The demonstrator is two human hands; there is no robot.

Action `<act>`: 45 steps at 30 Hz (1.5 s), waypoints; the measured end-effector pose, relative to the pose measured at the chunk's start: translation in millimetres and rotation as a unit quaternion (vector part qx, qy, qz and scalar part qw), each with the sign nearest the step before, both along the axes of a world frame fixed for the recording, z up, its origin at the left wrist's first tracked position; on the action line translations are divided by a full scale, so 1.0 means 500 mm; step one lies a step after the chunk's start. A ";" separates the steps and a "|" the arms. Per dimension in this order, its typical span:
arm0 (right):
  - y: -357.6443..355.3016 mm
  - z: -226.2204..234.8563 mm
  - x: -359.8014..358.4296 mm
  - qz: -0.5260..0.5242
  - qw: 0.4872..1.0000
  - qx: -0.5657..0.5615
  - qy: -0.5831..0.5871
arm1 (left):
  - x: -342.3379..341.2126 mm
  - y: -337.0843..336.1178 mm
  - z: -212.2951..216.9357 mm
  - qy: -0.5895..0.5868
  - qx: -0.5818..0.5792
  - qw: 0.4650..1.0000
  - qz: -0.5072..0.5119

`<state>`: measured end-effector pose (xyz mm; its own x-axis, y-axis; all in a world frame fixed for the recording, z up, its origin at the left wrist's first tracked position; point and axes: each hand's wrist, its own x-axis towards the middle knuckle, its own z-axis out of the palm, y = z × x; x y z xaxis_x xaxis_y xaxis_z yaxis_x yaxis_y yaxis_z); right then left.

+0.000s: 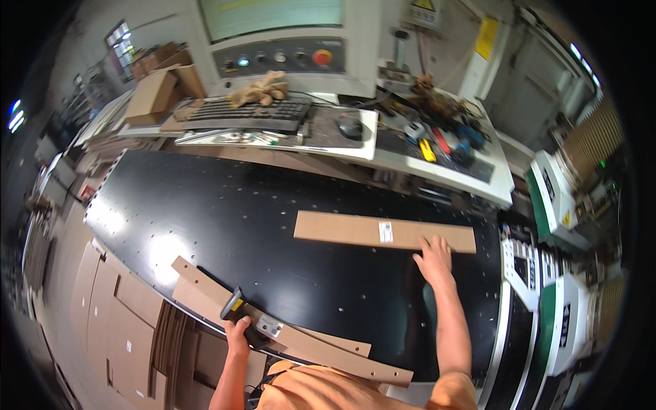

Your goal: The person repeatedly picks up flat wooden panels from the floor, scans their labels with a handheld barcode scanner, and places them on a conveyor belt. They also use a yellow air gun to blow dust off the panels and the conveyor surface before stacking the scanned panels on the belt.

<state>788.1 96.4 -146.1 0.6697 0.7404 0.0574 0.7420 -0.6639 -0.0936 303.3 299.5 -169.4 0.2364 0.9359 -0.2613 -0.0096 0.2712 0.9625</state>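
My left hand (237,331) is wrapped round the grip of a black handheld barcode scanner (234,307), near the front edge of the black table. Beneath and beside the scanner lie long brown boards (321,347) with holes at their ends, and a whitish label or plate (269,326) is on them. My right hand (435,260) reaches forward, fingers apart and resting on the near edge of a flat light-brown board (342,227), towards its right end. A white printed label (386,231) sits near that board's middle.
Behind the black table (225,205) stand a keyboard (246,115), gloves (263,90), a mouse (349,125) and a control panel (280,60). Hand tools (437,142) clutter the shelf at right. Brown panels (130,328) are stacked at left. White-green machine units (564,321) border the right side.
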 end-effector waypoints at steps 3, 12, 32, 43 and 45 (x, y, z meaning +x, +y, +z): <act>0.047 -0.028 0.010 -0.127 0.991 -0.032 0.016 | 0.012 0.004 -0.021 -0.011 -0.001 1.000 0.007; 0.090 -0.135 0.135 -0.346 0.929 0.125 0.043 | 0.017 -0.001 -0.110 -0.032 -0.030 0.999 0.012; 0.071 -0.156 0.249 -0.312 0.861 0.388 -0.107 | 0.035 -0.008 -0.017 0.013 -0.041 0.999 0.023; -0.061 -0.171 0.324 -0.333 0.876 0.349 -0.025 | 0.032 0.003 0.019 0.016 -0.023 1.000 -0.005; -0.075 -0.168 0.318 -0.320 0.881 0.349 0.007 | 0.031 -0.001 0.024 0.010 -0.029 1.000 -0.007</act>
<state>947.0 58.8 -230.3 0.9409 -0.0010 0.3385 0.2333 -0.7228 -0.6505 318.9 299.1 -157.4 0.2431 0.9159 -0.3195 0.0142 0.3260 0.9453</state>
